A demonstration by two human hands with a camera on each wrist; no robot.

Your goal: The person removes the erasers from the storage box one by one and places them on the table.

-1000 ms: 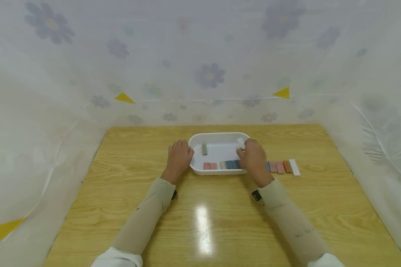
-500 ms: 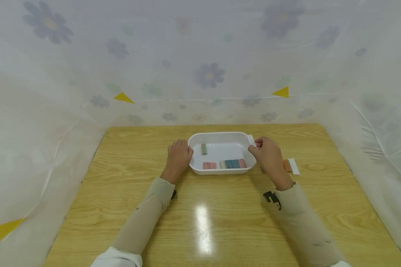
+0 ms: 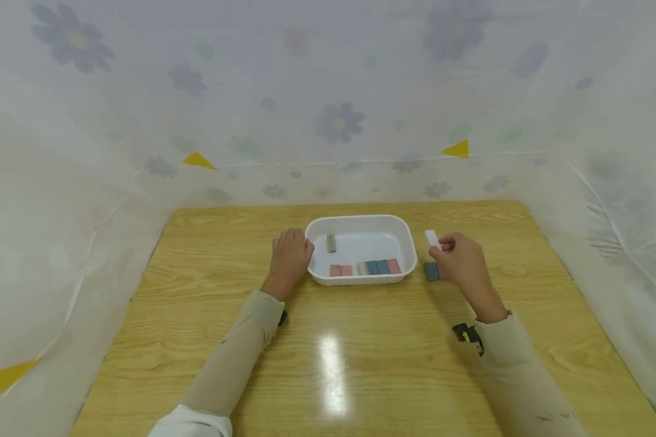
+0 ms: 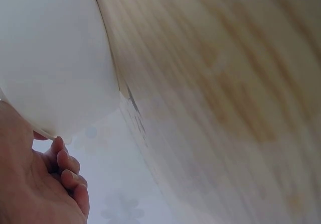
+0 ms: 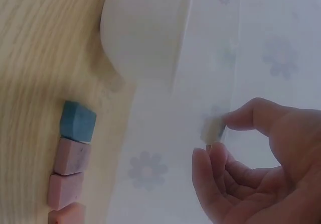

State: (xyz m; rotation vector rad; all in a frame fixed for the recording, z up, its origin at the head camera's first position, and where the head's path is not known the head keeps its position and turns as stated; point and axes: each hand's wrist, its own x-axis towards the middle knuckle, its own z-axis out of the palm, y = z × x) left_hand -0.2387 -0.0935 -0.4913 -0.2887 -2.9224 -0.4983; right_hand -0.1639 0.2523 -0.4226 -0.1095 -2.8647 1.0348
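- A small white block (image 3: 432, 238) is in the right hand (image 3: 463, 261), just to the right of the tray and apart from its rim.
- The right hand pinches the block between thumb and fingertips, as the right wrist view also shows; the block looks slightly blurred there.
- A blue block (image 3: 431, 271) sits on the table near the right hand, on the near side of the white block.
- In the right wrist view, two pink blocks (image 5: 69, 174) and an orange block (image 5: 67, 215) continue the row from the blue one.
- The white tray (image 3: 361, 280), oblong with rounded corners, stands on the table between the two hands.
- The left hand (image 3: 291, 258) grips the tray's left end, its fingers curled at the rim in the left wrist view.
- Inside the tray, a greenish block (image 3: 331, 244) lies toward the left end.
- Along the near wall are a pink pair (image 3: 341, 271), then, after a gap, a cream block (image 3: 362, 268), two blue ones (image 3: 377, 267) and a single pink one (image 3: 393, 266).
- The table (image 3: 284, 364) has a yellowish wood grain.
- Behind it hangs a pale flowered sheet (image 3: 240, 91) bearing yellow triangles (image 3: 457, 149).
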